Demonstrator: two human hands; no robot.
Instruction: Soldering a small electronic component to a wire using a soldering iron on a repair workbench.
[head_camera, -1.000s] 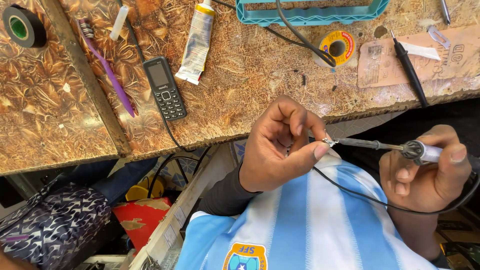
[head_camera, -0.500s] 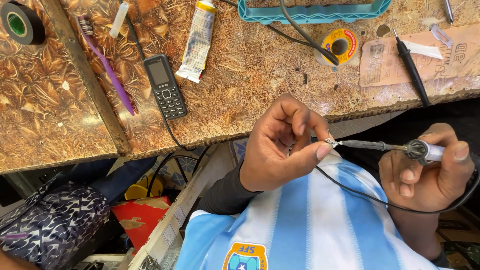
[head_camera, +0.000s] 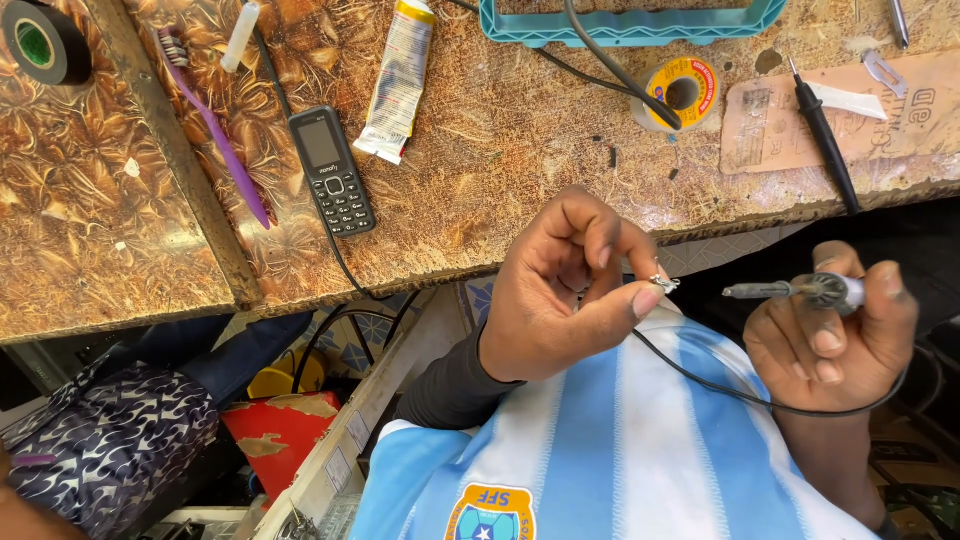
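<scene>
Solder-bright and tiny, the metal part (head_camera: 664, 284) sits pinched at the tips of my left hand (head_camera: 565, 290), thumb and fingers closed narrow around it, just off the near edge of the workbench (head_camera: 500, 150) and above my striped shirt (head_camera: 620, 440). My right hand (head_camera: 835, 330) is wrapped shut on the soldering iron (head_camera: 800, 291), its dark tip pointing at the part but apart from it, with a clear gap between. The iron's black cable (head_camera: 700, 375) loops under both hands across my chest. To do this joint well, I judge I should steady both wrists against my body, keep my fingertips back from the end the tip will meet, and bring the iron in level rather than stabbing. On the bench behind, the solder spool (head_camera: 680, 92) lies near the far edge beside a teal frame (head_camera: 630, 28); further left a black phone (head_camera: 332, 170), a glue tube (head_camera: 398, 75) and a purple toothbrush (head_camera: 215, 125).
</scene>
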